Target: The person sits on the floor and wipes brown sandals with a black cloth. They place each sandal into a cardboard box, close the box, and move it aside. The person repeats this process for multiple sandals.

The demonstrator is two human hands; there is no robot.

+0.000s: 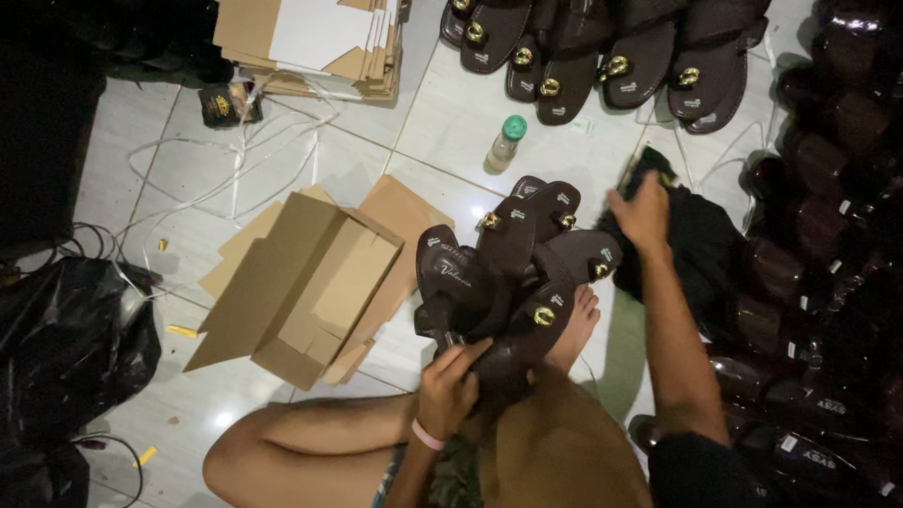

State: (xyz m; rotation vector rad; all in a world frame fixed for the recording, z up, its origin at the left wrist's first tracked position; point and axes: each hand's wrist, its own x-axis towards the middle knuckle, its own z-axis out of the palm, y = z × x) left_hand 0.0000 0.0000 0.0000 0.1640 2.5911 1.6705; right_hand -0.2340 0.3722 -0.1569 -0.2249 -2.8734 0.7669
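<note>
The left hand (447, 386) grips the near end of a fanned bunch of dark brown sandals (513, 273), which spreads far from it. The right hand (642, 212), farther right, closes on black cloth (701, 249).

dark brown sandals (513, 273) with gold buckles, tan cardboard box (301, 287), green-capped bottle (505, 141), pink wristband (427, 436)

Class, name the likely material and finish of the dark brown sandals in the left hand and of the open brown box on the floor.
Dark brown sandals: probably leather or a synthetic lookalike, smooth with a soft sheen, with shiny gold-coloured metal-looking buckles. Open brown box: plain matt cardboard, shown by its flat folded flaps and dull tan surface.
</note>
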